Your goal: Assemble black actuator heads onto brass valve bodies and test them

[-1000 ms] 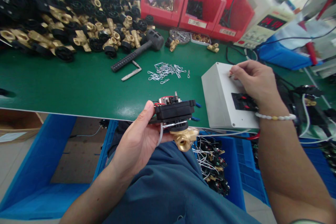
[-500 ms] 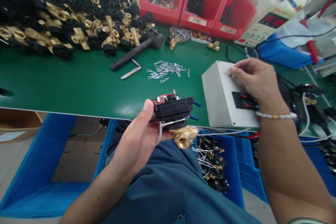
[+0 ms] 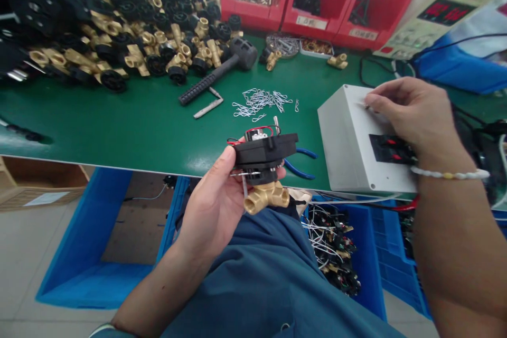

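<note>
My left hand [image 3: 216,198] is closed around a motorized valve, held above the bench's front edge. The valve has a black actuator housing [image 3: 264,151] with red and black wires on top and a brass body [image 3: 266,196] underneath, two ports showing. A metal pin pokes out at its side. My right hand [image 3: 412,111] is at the top of a light grey control box [image 3: 344,142], thumb and forefinger pinched on a small switch [image 3: 367,106] that they mostly cover. Blue-handled pliers [image 3: 301,170] lie behind the valve, partly hidden.
On the green bench [image 3: 158,140] lie spring clips [image 3: 263,101], a black mallet [image 3: 222,71], a bent metal rod [image 3: 208,108] and heaped brass valves [image 3: 137,58]. Red bins [image 3: 253,13] and a power supply [image 3: 435,21] stand behind. Blue crates [image 3: 103,288] sit below.
The valve has turned in my left hand, so its brass ports now point lower left and right. My right hand stays at the switch. The whole view has shifted slightly.
</note>
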### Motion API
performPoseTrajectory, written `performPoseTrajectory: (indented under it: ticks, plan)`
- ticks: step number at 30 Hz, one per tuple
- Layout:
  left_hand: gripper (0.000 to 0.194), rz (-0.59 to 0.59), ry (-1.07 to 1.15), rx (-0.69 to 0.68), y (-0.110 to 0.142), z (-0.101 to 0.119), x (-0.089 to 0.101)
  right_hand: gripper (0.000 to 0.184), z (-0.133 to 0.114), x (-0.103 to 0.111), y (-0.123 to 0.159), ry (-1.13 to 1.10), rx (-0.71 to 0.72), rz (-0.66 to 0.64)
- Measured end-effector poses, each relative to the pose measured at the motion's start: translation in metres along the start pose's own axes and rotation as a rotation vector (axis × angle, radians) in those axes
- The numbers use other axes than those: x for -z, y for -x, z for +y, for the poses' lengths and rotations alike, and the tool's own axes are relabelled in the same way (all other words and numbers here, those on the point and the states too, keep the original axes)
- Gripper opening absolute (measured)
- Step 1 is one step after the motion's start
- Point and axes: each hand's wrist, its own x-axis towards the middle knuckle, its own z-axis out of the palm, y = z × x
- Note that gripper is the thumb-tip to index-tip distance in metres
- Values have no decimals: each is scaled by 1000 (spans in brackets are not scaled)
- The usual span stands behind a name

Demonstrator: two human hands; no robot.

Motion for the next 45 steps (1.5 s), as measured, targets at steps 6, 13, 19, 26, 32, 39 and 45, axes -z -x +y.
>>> performPoseTrajectory:
  ticks: [6, 13, 19, 26, 32, 39, 45]
  plan:
    - [49, -40, 90, 88, -2, 2, 1, 8, 3, 1, -1, -4, 31, 1]
    - [53, -63, 120, 140, 1, 3, 0, 4, -8, 2, 4, 67, -25, 16]
    - [60, -58, 170, 188, 0, 4, 2, 5, -12, 0, 4, 117, -57, 18]
    - [61, -167, 329, 174, 1, 3, 4, 6, -8, 3, 5, 129, -16, 7]
    - [33, -239, 427, 268, 1, 3, 8, 8, -11, 6, 7, 153, -59, -28]
    - [14, -247, 434, 324, 1, 0, 8, 15, -19, 2, 9, 208, -147, 37]
    - [23, -283, 382, 317, 1, -1, 9, 13, -17, 1, 8, 196, -147, 43]
